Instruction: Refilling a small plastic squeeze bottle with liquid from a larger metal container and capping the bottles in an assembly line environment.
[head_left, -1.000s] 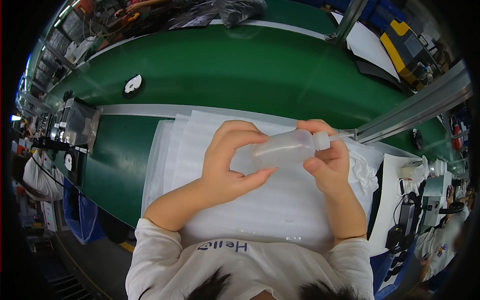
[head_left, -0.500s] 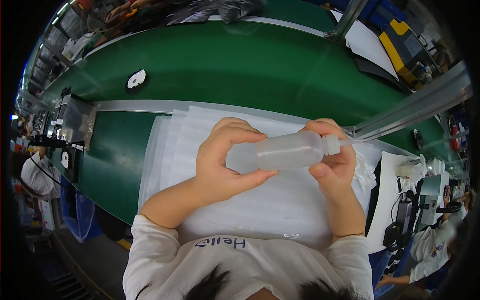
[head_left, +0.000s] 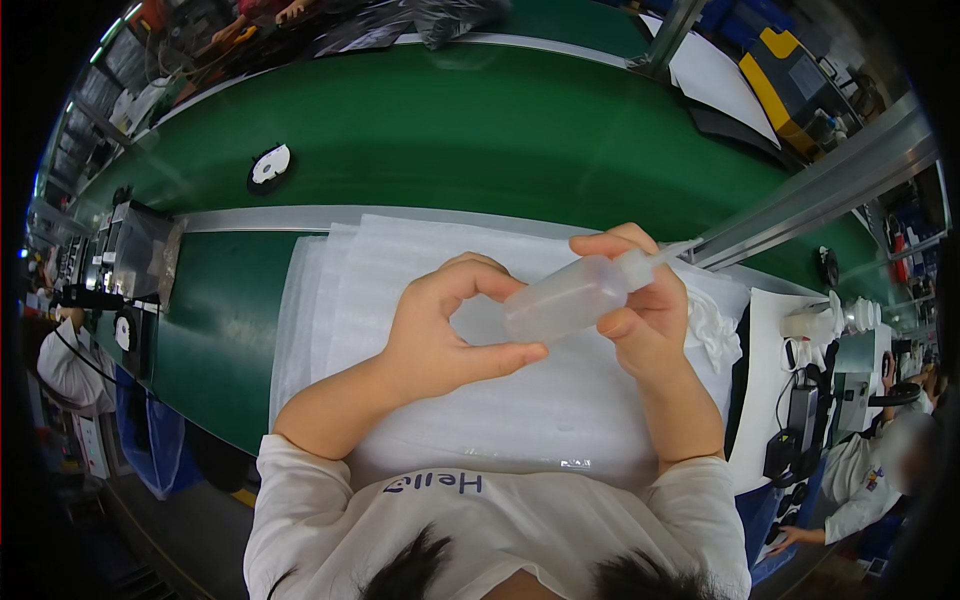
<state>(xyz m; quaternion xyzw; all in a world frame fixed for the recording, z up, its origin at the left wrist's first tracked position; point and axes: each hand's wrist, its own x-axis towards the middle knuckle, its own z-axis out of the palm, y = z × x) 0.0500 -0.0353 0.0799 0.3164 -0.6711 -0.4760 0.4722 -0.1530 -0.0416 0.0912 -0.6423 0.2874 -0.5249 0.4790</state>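
Observation:
Over the white foam sheets, a translucent white squeeze bottle point(head_left: 565, 298) lies tilted between my hands, its white cap and thin nozzle point(head_left: 668, 256) pointing up to the right. My left hand point(head_left: 432, 325) curves round the base end, thumb below and fingertips above against the bottle. At the shoulder and neck, my right hand point(head_left: 645, 315) grips it, with the thumb in front and some fingers hidden behind the cap. The stacked foam sheets point(head_left: 430, 430) spread beneath both forearms.
A green belt point(head_left: 480, 130) runs across beyond the foam, carrying a black-and-white round part point(head_left: 269, 168). An aluminium post point(head_left: 820, 200) slants in at right. White crumpled cloth point(head_left: 712, 332) lies beside my right hand. Co-workers sit at both sides, one with a white sleeve point(head_left: 850, 508).
The bottle has tilted, its nozzle end rising and its base turned down to the left. My right hand has moved up and left with it; my left hand has shifted little.

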